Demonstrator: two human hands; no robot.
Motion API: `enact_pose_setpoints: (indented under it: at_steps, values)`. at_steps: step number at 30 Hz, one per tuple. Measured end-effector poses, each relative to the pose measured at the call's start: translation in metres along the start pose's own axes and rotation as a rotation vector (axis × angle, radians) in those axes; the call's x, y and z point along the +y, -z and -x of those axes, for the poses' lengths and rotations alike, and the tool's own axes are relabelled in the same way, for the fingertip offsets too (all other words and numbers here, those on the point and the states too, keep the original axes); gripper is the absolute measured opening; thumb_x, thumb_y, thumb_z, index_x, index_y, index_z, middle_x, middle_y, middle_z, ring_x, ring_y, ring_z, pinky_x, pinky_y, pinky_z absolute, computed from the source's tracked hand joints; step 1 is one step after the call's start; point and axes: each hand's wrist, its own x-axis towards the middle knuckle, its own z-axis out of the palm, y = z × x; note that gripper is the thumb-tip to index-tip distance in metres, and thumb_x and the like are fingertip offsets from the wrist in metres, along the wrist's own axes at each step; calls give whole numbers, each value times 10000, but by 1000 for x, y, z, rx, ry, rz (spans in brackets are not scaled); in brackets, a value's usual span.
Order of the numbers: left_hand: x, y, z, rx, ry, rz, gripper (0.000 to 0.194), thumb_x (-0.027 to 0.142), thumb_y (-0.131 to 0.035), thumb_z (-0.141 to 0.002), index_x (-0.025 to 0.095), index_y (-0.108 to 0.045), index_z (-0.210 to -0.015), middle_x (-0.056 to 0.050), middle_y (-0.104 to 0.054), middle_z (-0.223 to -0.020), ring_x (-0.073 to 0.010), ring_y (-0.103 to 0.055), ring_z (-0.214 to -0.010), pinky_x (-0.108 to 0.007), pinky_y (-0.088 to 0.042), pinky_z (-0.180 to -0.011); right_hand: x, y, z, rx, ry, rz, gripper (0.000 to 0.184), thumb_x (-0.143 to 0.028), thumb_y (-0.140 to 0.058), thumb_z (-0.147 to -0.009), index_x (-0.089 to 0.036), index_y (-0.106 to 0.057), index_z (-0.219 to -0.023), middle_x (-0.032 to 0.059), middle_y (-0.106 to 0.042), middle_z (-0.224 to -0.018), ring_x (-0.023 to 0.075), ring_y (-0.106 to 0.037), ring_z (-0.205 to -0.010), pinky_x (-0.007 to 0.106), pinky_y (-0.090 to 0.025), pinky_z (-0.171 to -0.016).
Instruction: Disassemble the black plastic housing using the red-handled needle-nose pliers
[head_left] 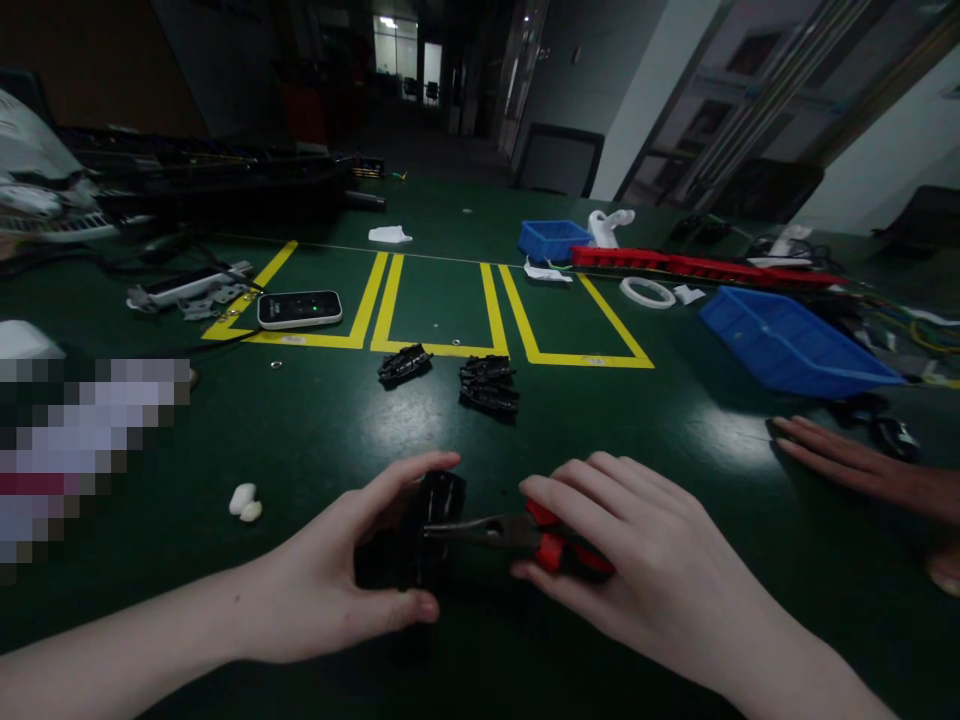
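My left hand grips a dark black part between thumb and fingers, close to me over the green table. In my right hand is a pair of needle-nose pliers with red and black handles. The pliers point left, and their tips meet the side of the black part; whether they pinch anything there I cannot tell. Beyond my hands lie a small black moulded piece and a cluster of similar black pieces.
Yellow tape frames mark the table, with a white-edged device at the left one. Blue bins, a tape roll and a red strip lie right. Another person's hand rests at right. White lumps lie left.
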Motion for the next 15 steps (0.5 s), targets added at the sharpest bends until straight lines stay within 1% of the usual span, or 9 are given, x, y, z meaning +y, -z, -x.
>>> enact_pose_setpoints:
  at_steps: [2,7,12,15]
  values:
    - [0,1,0,-6,4,25,879,320,-909,-795,387,-447,-1540,-51,-594,-1396,-248,-645,-1116,-491,-453,-1147,-1,0,0,14,11,15,426,-377,-801,-860,-212,-617,-1206,48,-743,-997,211,-677,-826,345,-527,-665]
    - [2,5,-1,-24,10,108,911,266,-937,-760,354,-453,-1526,-49,-646,-1298,-245,-657,-1108,-438,-507,-1061,4,2,2,42,23,50,347,-372,-701,-937,-194,-617,-1224,60,-737,-1007,214,-672,-830,353,-531,-671]
    - [1,7,-3,-60,9,135,965,264,-970,-720,368,-454,-1529,-35,-651,-1361,-229,-662,-1122,-436,-476,-1105,3,2,1,38,41,25,303,-403,-620,-992,-195,-625,-1212,59,-735,-987,204,-663,-804,339,-530,-644]
    - [2,9,-3,-69,-2,153,998,275,-980,-708,361,-451,-1549,-27,-675,-1343,-214,-670,-1081,-444,-449,-1141,4,3,0,61,28,2,293,-415,-611,-999,-197,-636,-1194,60,-738,-964,197,-663,-785,328,-527,-636]
